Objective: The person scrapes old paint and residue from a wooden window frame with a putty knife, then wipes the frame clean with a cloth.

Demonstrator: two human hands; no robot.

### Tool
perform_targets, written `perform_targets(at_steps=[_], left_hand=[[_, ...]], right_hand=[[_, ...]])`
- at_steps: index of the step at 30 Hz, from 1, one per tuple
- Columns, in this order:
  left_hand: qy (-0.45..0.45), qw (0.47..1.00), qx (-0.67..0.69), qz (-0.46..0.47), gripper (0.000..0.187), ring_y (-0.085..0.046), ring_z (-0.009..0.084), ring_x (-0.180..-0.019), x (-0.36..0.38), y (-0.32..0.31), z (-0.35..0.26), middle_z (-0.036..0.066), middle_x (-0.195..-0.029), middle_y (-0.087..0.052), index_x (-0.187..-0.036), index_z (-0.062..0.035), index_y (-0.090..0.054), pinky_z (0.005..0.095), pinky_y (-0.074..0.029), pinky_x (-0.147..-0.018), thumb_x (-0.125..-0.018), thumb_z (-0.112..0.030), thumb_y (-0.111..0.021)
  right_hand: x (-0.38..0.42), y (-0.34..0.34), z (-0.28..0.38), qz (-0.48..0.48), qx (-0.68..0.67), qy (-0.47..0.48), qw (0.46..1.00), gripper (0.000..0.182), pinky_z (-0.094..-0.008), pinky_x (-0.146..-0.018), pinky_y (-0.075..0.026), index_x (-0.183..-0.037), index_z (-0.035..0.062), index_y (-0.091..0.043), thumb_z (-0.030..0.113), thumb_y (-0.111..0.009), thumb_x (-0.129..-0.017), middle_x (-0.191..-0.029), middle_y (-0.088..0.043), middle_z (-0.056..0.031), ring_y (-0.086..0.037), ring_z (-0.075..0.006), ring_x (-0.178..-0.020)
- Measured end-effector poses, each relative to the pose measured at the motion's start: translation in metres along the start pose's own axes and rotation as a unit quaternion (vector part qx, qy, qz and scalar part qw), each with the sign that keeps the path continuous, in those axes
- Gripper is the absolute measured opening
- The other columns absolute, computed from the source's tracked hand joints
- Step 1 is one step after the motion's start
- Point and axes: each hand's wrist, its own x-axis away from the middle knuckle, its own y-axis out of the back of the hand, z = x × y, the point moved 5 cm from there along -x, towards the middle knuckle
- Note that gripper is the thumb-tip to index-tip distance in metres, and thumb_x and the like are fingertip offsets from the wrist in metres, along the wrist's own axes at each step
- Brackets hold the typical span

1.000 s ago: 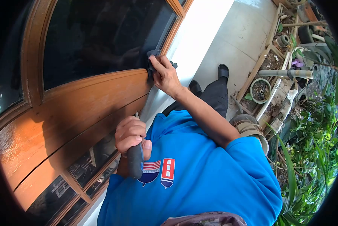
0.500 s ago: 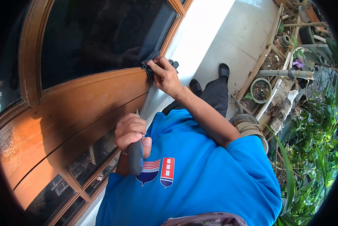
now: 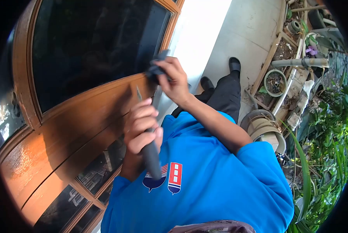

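My left hand point(image 3: 142, 126) is wrapped round the dark grey handle of a tool with a narrow pointed blade point(image 3: 139, 94). The blade points up toward the wooden door panel point(image 3: 88, 105), and the handle's butt hangs over the blue shirt. Blurred by motion, my right hand point(image 3: 175, 79) pinches a crumpled dark grey cloth point(image 3: 155, 70) at the lower corner of the dark glass pane point(image 3: 92, 46). The cloth overlaps the pane's wooden edge in this view.
A white wall edge point(image 3: 199, 35) borders the door. Tiled floor point(image 3: 243, 35) lies beyond, where my dark shoes stand. On the right are a round plant pot point(image 3: 275, 83), stacked pots point(image 3: 265, 130), a pipe point(image 3: 300, 62) and green plants point(image 3: 329, 155).
My left hand has risen with the tool, and its blade now shows more fully, nearer the cloth. My right hand has shifted with the cloth and is blurred. The view has moved slightly.
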Motion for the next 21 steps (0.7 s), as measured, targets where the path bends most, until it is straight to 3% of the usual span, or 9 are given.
perform_targets(at_steps=[3,7,10,13,14,18,21], left_hand=[[0.005,1.0,-0.012,-0.003,0.036,-0.061,0.0289,-0.076,-0.001,0.015,-0.015,0.01,-0.081,-0.052,-0.112,-0.0138,-0.038,0.0564,-0.059,-0.079,-0.088,0.001,-0.06],[0.002,1.0,-0.008,-0.027,0.034,-0.061,0.0287,-0.074,0.007,0.022,-0.019,0.01,-0.08,-0.051,-0.109,-0.0132,-0.039,0.0549,-0.06,-0.075,-0.087,-0.001,-0.061],[0.025,0.999,0.002,-0.034,0.033,-0.061,0.0282,-0.072,0.016,0.018,-0.018,0.009,-0.078,-0.051,-0.108,-0.0128,-0.039,0.054,-0.06,-0.074,-0.086,-0.002,-0.062],[0.026,0.999,0.017,-0.033,0.033,-0.061,0.0278,-0.07,0.016,0.012,-0.01,0.009,-0.076,-0.051,-0.107,-0.0125,-0.039,0.0536,-0.06,-0.074,-0.086,-0.002,-0.062],[0.03,0.999,0.02,-0.028,0.033,-0.061,0.0277,-0.07,0.016,0.011,-0.01,0.009,-0.076,-0.051,-0.107,-0.0125,-0.039,0.0535,-0.06,-0.074,-0.086,-0.003,-0.063],[0.036,0.999,0.018,-0.02,0.034,-0.061,0.0278,-0.069,0.015,0.015,-0.012,0.009,-0.074,-0.051,-0.106,-0.0127,-0.039,0.053,-0.06,-0.073,-0.085,-0.002,-0.063],[0.05,0.998,0.006,-0.039,0.033,-0.061,0.0274,-0.068,0.016,0.015,-0.011,0.008,-0.072,-0.05,-0.106,-0.0128,-0.039,0.0524,-0.06,-0.073,-0.084,-0.002,-0.062]], right_hand=[[-0.021,-0.03,0.015,0.053,-0.014,0.105,0.993,0.039,-0.0352,-0.083,-0.054,-0.109,0.0041,-0.069,-0.009,-0.064,-0.072,-0.11,-0.058,-0.0167,-0.064,-0.0327,-0.101],[-0.028,-0.013,-0.058,-0.023,0.1,0.009,0.995,0.031,-0.0346,-0.08,-0.054,-0.101,0.0034,-0.071,-0.008,-0.067,-0.072,-0.099,-0.062,-0.0146,-0.066,-0.031,-0.092],[-0.029,-0.009,-0.069,-0.029,0.078,-0.073,0.994,0.023,-0.0354,-0.078,-0.054,-0.097,0.0024,-0.071,-0.003,-0.074,-0.075,-0.094,-0.063,-0.0149,-0.066,-0.0313,-0.09],[-0.005,-0.02,-0.04,0.062,0.047,-0.036,0.996,0.021,-0.0357,-0.075,-0.054,-0.095,0.0031,-0.072,0.004,-0.08,-0.076,-0.095,-0.063,-0.0154,-0.066,-0.0316,-0.087],[0.002,-0.02,-0.031,0.034,0.026,-0.008,0.999,0.024,-0.0399,-0.073,-0.055,-0.093,0.0032,-0.069,-0.006,-0.069,-0.071,-0.095,-0.061,-0.0158,-0.065,-0.0351,-0.085],[-0.013,-0.013,-0.062,0.072,0.109,-0.021,0.991,0.026,-0.042,-0.072,-0.055,-0.092,0.0029,-0.066,-0.009,-0.065,-0.068,-0.094,-0.06,-0.0156,-0.065,-0.0377,-0.086],[-0.015,-0.007,-0.063,0.038,0.113,-0.026,0.992,0.032,-0.0398,-0.074,-0.055,-0.094,0.0034,-0.067,-0.008,-0.064,-0.064,-0.097,-0.061,-0.0142,-0.066,-0.0358,-0.087]])
